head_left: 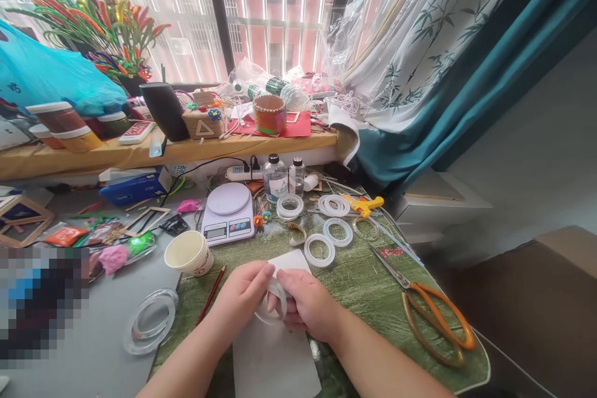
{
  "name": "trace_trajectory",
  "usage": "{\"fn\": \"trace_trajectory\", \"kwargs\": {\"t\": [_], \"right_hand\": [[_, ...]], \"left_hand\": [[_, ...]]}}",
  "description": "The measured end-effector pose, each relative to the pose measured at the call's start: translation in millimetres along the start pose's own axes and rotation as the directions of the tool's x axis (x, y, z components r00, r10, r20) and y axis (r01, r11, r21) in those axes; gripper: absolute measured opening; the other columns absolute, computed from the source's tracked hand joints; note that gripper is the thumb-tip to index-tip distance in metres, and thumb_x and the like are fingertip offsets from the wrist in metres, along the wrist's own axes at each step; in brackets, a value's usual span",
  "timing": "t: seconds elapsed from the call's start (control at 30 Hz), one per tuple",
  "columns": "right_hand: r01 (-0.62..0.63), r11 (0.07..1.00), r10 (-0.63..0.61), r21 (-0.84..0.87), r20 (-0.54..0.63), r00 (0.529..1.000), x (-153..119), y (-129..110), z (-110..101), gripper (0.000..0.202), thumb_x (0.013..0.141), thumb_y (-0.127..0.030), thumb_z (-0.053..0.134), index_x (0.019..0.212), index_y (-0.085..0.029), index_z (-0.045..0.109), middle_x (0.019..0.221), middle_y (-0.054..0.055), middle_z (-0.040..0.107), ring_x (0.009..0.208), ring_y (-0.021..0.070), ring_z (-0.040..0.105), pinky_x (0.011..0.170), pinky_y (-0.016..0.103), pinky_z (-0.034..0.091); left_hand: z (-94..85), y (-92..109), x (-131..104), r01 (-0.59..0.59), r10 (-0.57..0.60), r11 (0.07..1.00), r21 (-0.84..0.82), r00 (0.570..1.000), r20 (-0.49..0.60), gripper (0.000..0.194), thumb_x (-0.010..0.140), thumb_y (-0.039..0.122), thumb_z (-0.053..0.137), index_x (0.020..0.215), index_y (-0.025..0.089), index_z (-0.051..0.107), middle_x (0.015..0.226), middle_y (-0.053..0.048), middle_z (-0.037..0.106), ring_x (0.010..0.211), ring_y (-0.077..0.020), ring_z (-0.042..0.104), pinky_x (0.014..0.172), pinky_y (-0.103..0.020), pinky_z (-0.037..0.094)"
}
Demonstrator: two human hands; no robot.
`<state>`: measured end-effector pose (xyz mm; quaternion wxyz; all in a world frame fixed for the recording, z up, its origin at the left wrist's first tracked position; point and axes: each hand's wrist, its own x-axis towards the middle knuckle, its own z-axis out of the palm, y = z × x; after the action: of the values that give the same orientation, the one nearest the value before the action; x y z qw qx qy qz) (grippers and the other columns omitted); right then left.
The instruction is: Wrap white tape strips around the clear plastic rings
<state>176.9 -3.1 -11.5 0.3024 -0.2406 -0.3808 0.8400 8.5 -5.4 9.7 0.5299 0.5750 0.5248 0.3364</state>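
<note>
Between both hands is a translucent whitish silicone bangle mold (pixel 270 319), held over a white sheet (pixel 275 360). My left hand (pixel 245 292) grips its left side with thumb and fingers. On the other side, my right hand (pixel 311 303) pinches the upper right rim, its fingers curled behind and beneath. Just beyond the sheet lie several similar ring molds, the nearest a white one (pixel 319 250) and a bluish one (pixel 338 232). Clear rings (pixel 152 321) overlap at the left. A red pencil (pixel 211 295) lies beside my left forearm.
Large orange-handled scissors (pixel 436 317) lie open at right, near a yellow glue gun (pixel 364 204). A paper cup (pixel 189 253), a digital scale (pixel 228 212) and clear bottles (pixel 275 179) stand farther back. A cluttered wooden sill (pixel 224 148) runs behind the table.
</note>
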Motion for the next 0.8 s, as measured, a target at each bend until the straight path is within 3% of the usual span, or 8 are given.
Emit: {"fn": "trace_trajectory", "kwargs": {"t": [0.1, 0.27, 0.4, 0.5, 0.6, 0.7, 0.8], "right_hand": [[0.044, 0.998, -0.044, -0.038, -0.013, 0.999, 0.6, 2.3, -0.3, 0.056, 0.092, -0.067, 0.058, 0.080, -0.014, 0.068, 0.046, -0.012, 0.026, 0.038, 0.0054, 0.015, 0.038, 0.023, 0.014], [0.126, 0.990, -0.135, -0.063, -0.162, 0.978, 4.1, 7.8, 1.9, 0.058, 0.090, -0.070, 0.056, 0.084, -0.014, 0.070, 0.049, -0.009, 0.036, 0.038, 0.0069, 0.025, 0.038, 0.024, 0.019], [0.142, 0.987, -0.153, -0.079, -0.166, 0.974, 5.0, 6.6, 4.8, 0.061, 0.086, -0.074, 0.061, 0.085, -0.014, 0.070, 0.049, -0.011, 0.032, 0.037, 0.0055, 0.022, 0.037, 0.022, 0.019], [0.147, 0.985, -0.158, -0.091, -0.131, 0.979, 4.1, 1.8, 2.1, 0.056, 0.087, -0.070, 0.063, 0.078, -0.014, 0.068, 0.043, -0.013, 0.026, 0.036, 0.0048, 0.016, 0.038, 0.022, 0.017], [0.052, 0.994, -0.059, -0.091, -0.071, 0.996, 4.1, -1.4, -2.9, 0.052, 0.090, -0.065, 0.064, 0.073, -0.016, 0.065, 0.040, -0.014, 0.024, 0.035, 0.0049, 0.013, 0.037, 0.022, 0.013], [0.021, 0.999, -0.024, -0.050, -0.056, 0.998, 5.3, 0.2, -4.5, 0.052, 0.092, -0.064, 0.060, 0.071, -0.017, 0.064, 0.041, -0.013, 0.024, 0.034, 0.0056, 0.014, 0.035, 0.024, 0.012], [0.062, 0.998, -0.061, 0.013, -0.088, 0.994, 6.4, 3.5, -2.0, 0.052, 0.093, -0.065, 0.057, 0.072, -0.018, 0.064, 0.041, -0.012, 0.026, 0.034, 0.0070, 0.015, 0.035, 0.025, 0.013]], "left_hand": [[4.1, -0.5, 1.9, 0.027, -0.028, 1.000, -0.017, 0.995, -0.097, 0.056, 0.092, 0.072, 0.044, 0.061, 0.025, 0.043, 0.044, 0.005, 0.045, 0.047, -0.0151, 0.041, 0.050, -0.025, 0.032], [14.5, -1.8, 1.9, 0.064, -0.072, 0.997, -0.046, 0.979, -0.188, 0.062, 0.089, 0.077, 0.043, 0.057, 0.025, 0.038, 0.053, 0.005, 0.042, 0.050, -0.0141, 0.038, 0.051, -0.026, 0.033], [13.2, -1.4, 3.4, 0.063, -0.076, 0.996, -0.060, 0.965, -0.252, 0.058, 0.091, 0.072, 0.043, 0.058, 0.025, 0.037, 0.052, 0.006, 0.037, 0.050, -0.0138, 0.033, 0.049, -0.026, 0.029], [8.9, 0.4, 3.6, 0.060, -0.076, 0.995, -0.082, 0.973, -0.216, 0.052, 0.092, 0.061, 0.046, 0.056, 0.025, 0.037, 0.051, 0.005, 0.040, 0.051, -0.0141, 0.036, 0.051, -0.026, 0.032], [5.9, 3.1, 2.3, 0.077, -0.088, 0.991, -0.107, 0.991, -0.103, 0.045, 0.091, 0.051, 0.047, 0.056, 0.024, 0.043, 0.051, 0.002, 0.051, 0.053, -0.0158, 0.044, 0.053, -0.026, 0.038], [8.0, 4.8, 0.5, 0.093, -0.096, 0.990, -0.111, 0.995, -0.025, 0.051, 0.092, 0.058, 0.044, 0.055, 0.023, 0.047, 0.050, 0.001, 0.051, 0.049, -0.0152, 0.042, 0.050, -0.026, 0.035], [13.5, 5.1, -1.8, 0.063, -0.067, 0.995, -0.078, 0.996, -0.051, 0.057, 0.092, 0.065, 0.045, 0.053, 0.023, 0.049, 0.051, 0.003, 0.047, 0.049, -0.0147, 0.040, 0.051, -0.026, 0.033]]}}
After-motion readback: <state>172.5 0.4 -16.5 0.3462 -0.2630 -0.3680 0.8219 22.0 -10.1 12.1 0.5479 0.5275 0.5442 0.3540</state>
